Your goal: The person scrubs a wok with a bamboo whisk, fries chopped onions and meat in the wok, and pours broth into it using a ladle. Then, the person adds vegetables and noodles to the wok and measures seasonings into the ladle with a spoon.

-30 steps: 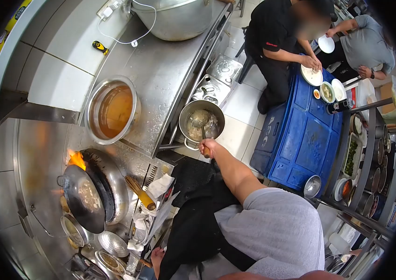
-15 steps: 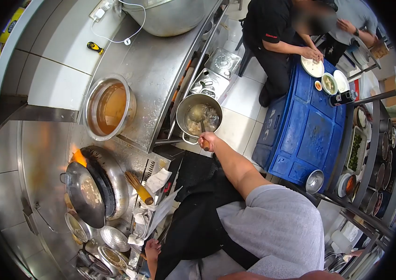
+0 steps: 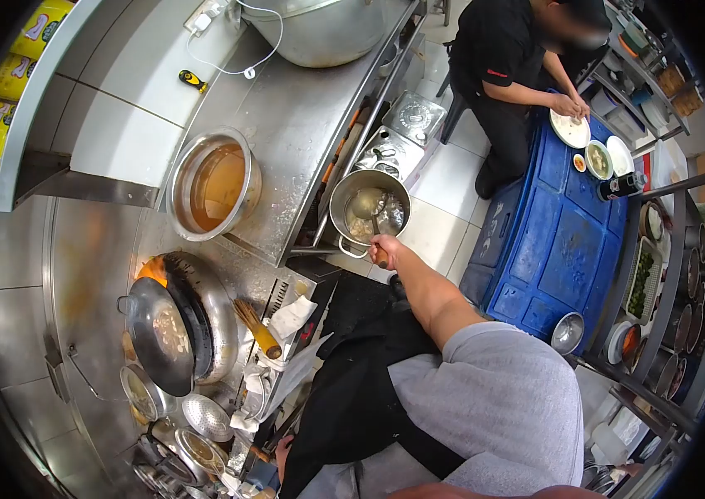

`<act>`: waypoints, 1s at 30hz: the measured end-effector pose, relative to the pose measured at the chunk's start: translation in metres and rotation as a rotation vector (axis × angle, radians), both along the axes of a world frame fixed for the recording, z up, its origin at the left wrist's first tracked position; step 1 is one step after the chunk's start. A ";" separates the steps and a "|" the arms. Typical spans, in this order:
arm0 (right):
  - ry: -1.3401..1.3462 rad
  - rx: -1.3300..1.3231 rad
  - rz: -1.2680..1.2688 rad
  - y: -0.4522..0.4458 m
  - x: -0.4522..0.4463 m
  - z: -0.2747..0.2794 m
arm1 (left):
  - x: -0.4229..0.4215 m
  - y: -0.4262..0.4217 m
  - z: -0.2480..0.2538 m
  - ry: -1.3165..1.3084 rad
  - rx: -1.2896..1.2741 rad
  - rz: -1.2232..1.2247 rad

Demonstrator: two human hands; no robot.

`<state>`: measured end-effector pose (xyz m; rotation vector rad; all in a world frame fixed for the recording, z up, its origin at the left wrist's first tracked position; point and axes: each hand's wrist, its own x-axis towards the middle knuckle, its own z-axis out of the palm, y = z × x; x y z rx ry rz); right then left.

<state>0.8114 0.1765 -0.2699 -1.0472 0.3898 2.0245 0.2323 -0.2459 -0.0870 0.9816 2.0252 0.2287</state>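
Note:
My right hand [image 3: 384, 250] is closed around the wooden handle of a ladle [image 3: 366, 204]. The ladle's bowl is inside a metal pot [image 3: 341, 218] holding cloudy liquid and pale pieces. Low in the view, my left hand [image 3: 284, 453] is partly hidden by the black apron, and its fingers cannot be made out. It is near the stove's front edge. To the left, a dark wok [image 3: 153, 353] with pale pieces in liquid rests tilted against a larger round metal wok [image 3: 223, 320], with orange flame [image 3: 153, 268] behind it.
A steel basin [image 3: 252, 195] of brown liquid stands on the metal counter [image 3: 286, 108]. A bamboo brush [image 3: 259, 331] and cloths [image 3: 292, 316] lie beside the stove. A co-worker [image 3: 498, 75] handles food over a plate [image 3: 567, 133] on a blue chest [image 3: 548, 249]. Shelves stand at right.
The ladle has shifted slightly within the pot while my right hand keeps hold of it. My left hand is more hidden by the apron. The person in grey has left the view.

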 end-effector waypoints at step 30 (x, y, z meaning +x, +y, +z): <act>-0.144 0.262 0.248 -0.138 0.087 0.135 | 0.101 0.092 0.061 -0.088 -0.262 0.158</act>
